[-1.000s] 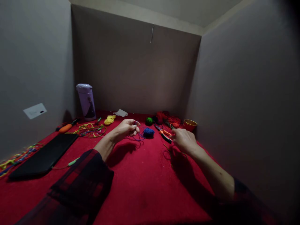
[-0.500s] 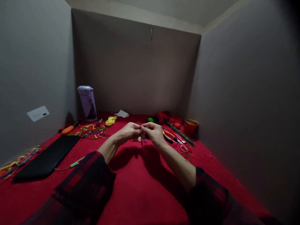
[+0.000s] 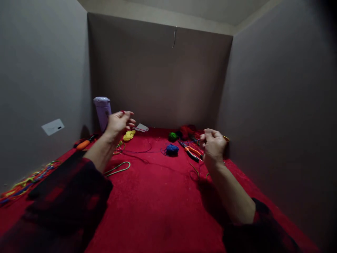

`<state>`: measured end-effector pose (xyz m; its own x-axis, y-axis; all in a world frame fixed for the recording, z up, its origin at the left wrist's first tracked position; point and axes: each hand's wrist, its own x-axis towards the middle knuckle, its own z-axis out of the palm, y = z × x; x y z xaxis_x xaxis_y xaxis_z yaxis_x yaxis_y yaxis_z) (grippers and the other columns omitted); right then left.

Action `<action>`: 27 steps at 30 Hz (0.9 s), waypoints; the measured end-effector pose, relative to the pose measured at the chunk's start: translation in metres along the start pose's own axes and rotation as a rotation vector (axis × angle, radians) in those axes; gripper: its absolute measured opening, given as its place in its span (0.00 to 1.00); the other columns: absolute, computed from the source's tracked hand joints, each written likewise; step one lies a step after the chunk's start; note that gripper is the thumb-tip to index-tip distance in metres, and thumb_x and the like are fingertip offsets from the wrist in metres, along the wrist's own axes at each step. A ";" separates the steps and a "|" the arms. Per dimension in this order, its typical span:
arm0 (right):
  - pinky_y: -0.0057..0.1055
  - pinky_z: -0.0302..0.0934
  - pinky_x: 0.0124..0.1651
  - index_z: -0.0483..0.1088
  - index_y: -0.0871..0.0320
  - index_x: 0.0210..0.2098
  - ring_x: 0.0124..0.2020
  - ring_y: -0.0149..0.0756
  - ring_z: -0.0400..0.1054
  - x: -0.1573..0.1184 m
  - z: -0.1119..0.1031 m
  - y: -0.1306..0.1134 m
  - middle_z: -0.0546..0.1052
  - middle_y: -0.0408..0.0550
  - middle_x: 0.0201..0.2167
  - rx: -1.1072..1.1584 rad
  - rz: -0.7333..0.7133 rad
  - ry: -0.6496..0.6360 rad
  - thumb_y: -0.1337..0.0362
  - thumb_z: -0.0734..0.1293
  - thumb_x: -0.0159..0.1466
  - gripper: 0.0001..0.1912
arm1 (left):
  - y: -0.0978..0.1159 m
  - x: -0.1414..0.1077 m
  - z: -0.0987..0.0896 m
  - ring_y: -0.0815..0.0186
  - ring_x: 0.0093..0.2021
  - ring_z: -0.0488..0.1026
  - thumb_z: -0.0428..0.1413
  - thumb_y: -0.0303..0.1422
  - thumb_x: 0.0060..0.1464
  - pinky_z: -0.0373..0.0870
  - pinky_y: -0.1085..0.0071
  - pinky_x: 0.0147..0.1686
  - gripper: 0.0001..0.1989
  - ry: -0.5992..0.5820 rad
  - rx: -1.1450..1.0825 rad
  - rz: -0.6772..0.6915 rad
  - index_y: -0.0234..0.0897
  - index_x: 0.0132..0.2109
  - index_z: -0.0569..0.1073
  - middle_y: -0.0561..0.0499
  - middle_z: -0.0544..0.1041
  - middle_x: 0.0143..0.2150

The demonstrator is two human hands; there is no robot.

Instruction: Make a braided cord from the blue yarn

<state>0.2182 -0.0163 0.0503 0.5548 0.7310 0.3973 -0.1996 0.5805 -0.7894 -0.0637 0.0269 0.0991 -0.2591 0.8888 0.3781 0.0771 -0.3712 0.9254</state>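
My left hand [image 3: 120, 123] is raised at the left with its thumb and forefinger pinched. Red yarn [image 3: 123, 111] shows at those fingertips, and a thin red strand trails off toward the cloth. At the right, my right hand [image 3: 213, 144] is also closed in a pinch; what lies between its fingertips is too fine to make out. Thin dark strands cross the red cloth [image 3: 158, 203] between the hands. A ball of blue yarn [image 3: 172, 150] sits between them, with a green yarn ball [image 3: 172, 136] behind it. Orange-handled pliers [image 3: 193, 153] lie just left of my right hand.
A purple bottle [image 3: 102, 110] stands behind my left hand, near yellow yarn [image 3: 129, 135] and white paper [image 3: 142, 128]. An orange-handled tool [image 3: 83, 144] and colourful cords [image 3: 34, 178] lie left. Red yarn bundles [image 3: 186, 131] lie back right. Grey panels [image 3: 158, 77] enclose the cloth.
My hands have moved apart from the middle, the left one up and leftward, the right one rightward. The blue yarn ball they hid is now visible. The view has shifted slightly.
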 end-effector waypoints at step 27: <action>0.24 0.50 0.20 0.59 0.55 0.34 0.18 0.27 0.55 -0.008 -0.016 -0.046 0.57 0.37 0.18 -0.234 -0.661 0.284 0.63 0.55 0.64 0.04 | -0.060 -0.010 0.085 0.65 0.24 0.68 0.61 0.29 0.32 0.57 0.74 0.25 0.11 -0.416 0.844 -0.067 0.36 0.13 0.67 0.51 0.67 0.14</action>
<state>0.2354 -0.0548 0.0762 0.6925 0.1179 0.7118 0.4063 0.7516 -0.5197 0.0155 0.0633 0.0425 0.0638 0.9863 0.1521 0.7883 -0.1433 0.5984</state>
